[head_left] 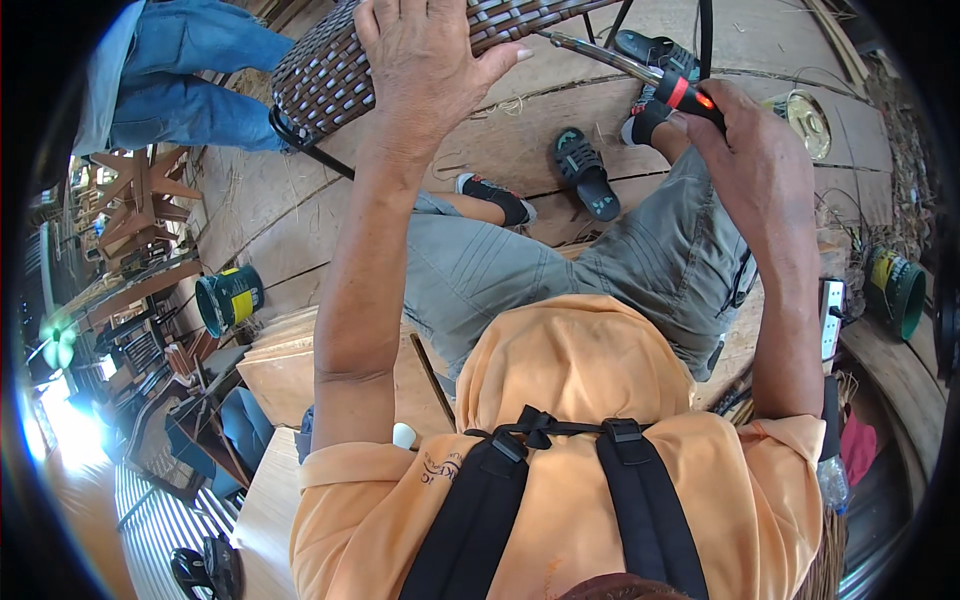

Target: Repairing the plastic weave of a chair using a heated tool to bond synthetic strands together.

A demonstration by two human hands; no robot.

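Note:
A brown-and-grey woven wicker seat piece (pixel 325 75) on a black metal frame stands at the top of the head view, its upper part cut off. Across its weave lies my left hand (pixel 425 60), thumb stretched out to the right; some fingertips reach the picture's edge. My right hand (pixel 760 150) is closed round the black handle of a soldering iron (pixel 610 58) with a glowing red band. The iron's metal shaft points left, and its tip is close to the wicker's lower edge. Whether the tip touches the strands I cannot tell.
A person in blue jeans (pixel 190 75) is at the upper left. On the plank floor are loose sandals (pixel 588 175), a metal can (pixel 803 125) and dark green tubs (pixel 230 300). A white power strip (pixel 831 318) lies right of my leg; wooden furniture parts (pixel 145 195) stand left.

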